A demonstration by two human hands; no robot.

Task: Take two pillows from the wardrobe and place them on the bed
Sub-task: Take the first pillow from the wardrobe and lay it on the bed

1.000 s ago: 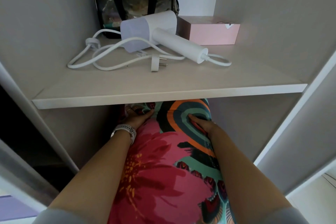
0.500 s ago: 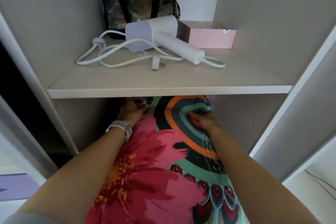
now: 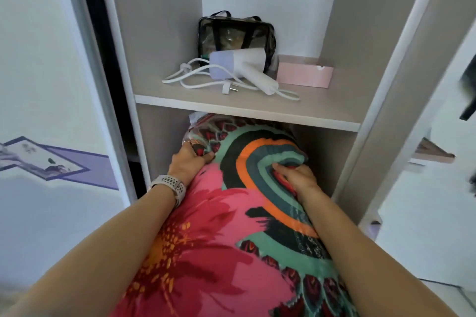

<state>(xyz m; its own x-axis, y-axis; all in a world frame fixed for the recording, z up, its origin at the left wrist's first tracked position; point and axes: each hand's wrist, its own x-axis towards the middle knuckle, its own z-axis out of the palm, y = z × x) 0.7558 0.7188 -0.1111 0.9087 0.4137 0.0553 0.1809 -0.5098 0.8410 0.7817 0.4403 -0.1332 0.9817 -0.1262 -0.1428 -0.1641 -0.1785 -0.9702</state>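
Wardrobe (image 3: 164, 33) open in front of us, one shelf (image 3: 247, 110) above the lower bay. Both our arms reach forward. Left hand (image 3: 188, 165) and right hand (image 3: 296, 177) each have fingers curled tight into one floral pillow (image 3: 219, 239), half out of the bay. On the shelf: one hair dryer (image 3: 239, 64), one clear bag (image 3: 234, 31), one pink box (image 3: 305, 74).
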